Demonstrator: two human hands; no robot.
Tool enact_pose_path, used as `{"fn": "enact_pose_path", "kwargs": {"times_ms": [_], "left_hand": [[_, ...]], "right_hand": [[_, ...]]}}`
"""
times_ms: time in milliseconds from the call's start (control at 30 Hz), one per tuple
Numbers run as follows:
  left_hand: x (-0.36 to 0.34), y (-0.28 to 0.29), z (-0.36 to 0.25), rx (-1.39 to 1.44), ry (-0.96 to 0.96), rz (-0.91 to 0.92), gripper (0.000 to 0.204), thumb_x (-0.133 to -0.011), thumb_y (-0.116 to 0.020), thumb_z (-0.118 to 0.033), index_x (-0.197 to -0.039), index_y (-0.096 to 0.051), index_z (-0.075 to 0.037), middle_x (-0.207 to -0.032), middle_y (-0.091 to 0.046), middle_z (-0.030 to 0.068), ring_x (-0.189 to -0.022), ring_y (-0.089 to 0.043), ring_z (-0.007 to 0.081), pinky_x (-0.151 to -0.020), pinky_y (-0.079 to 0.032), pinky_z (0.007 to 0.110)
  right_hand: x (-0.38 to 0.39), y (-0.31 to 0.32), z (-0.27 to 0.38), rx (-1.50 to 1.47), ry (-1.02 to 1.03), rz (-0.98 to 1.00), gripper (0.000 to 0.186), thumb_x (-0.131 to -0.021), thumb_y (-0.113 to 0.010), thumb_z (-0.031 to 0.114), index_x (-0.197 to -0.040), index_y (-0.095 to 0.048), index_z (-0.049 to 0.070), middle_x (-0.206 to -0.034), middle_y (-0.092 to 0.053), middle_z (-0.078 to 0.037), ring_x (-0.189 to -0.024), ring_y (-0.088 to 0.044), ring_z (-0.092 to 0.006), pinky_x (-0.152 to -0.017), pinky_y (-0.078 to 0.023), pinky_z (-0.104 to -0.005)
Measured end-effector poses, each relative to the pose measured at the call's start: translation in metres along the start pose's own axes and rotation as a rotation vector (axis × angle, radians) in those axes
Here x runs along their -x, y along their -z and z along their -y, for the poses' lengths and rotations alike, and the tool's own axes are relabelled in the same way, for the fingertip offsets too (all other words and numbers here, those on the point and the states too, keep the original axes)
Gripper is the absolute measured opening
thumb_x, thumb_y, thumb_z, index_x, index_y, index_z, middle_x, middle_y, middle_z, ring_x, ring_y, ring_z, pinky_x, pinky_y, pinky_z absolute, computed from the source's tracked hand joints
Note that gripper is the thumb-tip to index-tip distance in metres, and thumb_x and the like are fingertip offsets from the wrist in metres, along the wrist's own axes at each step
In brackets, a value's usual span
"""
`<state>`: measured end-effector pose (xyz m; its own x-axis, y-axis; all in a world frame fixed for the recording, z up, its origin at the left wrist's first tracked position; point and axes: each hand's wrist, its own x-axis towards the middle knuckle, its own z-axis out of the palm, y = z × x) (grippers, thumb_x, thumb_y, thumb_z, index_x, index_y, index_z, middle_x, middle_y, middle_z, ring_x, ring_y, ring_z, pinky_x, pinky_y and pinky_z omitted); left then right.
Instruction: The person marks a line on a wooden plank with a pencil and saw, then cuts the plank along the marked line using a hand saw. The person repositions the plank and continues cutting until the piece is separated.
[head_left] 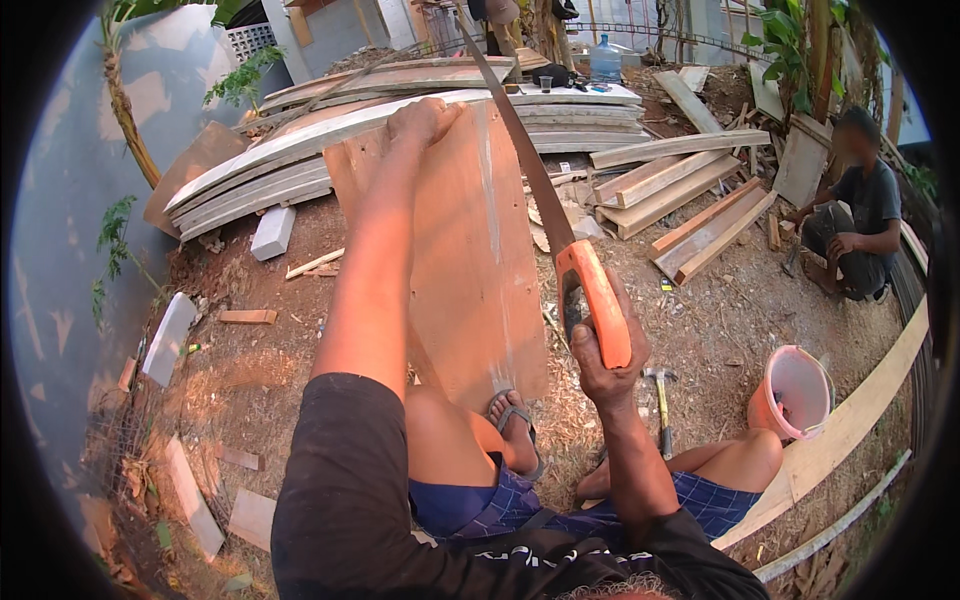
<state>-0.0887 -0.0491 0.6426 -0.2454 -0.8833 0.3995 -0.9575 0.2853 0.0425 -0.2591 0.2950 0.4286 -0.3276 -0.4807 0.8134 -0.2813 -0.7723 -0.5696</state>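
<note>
My left hand (pixel 424 122) is closed over the far upper edge of a brown plywood panel (pixel 465 250). The panel stands tilted in front of me, its lower end near my sandalled foot (pixel 515 425). My right hand (pixel 612 382) is wrapped round the orange handle of a handsaw (pixel 545 190). Its long, brownish blade points up and away, passing along the panel's right side. From this view I cannot tell whether the teeth touch the wood. A claw hammer (pixel 663 410) with a yellow handle lies on the ground by my right forearm.
A pink bucket (pixel 768 395) stands at the right beside a long plank (pixel 830 425). Another person (pixel 865 215) squats at the far right. Stacked boards (pixel 585 125) cross the back, with a blue water jug (pixel 605 62) behind. Lumber (pixel 670 190) and a pale block (pixel 272 233) lie around.
</note>
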Motion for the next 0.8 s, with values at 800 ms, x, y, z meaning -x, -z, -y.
{"fn": "enact_pose_path", "kwargs": {"times_ms": [800], "left_hand": [[-0.111,-0.121,0.045,-0.019,0.159,-0.063,0.08,-0.093,-0.042,-0.078,-0.127,-0.072,-0.012,-0.133,-0.068,0.0167,-0.126,-0.062,0.0364,-0.105,-0.048,0.048]], "right_hand": [[-0.008,-0.111,-0.201,0.087,-0.107,0.003,0.064,-0.085,-0.074,0.007,-0.143,-0.052,-0.007,-0.134,-0.067,-0.023,-0.106,-0.075,-0.0264,-0.087,-0.059,-0.0334]]}}
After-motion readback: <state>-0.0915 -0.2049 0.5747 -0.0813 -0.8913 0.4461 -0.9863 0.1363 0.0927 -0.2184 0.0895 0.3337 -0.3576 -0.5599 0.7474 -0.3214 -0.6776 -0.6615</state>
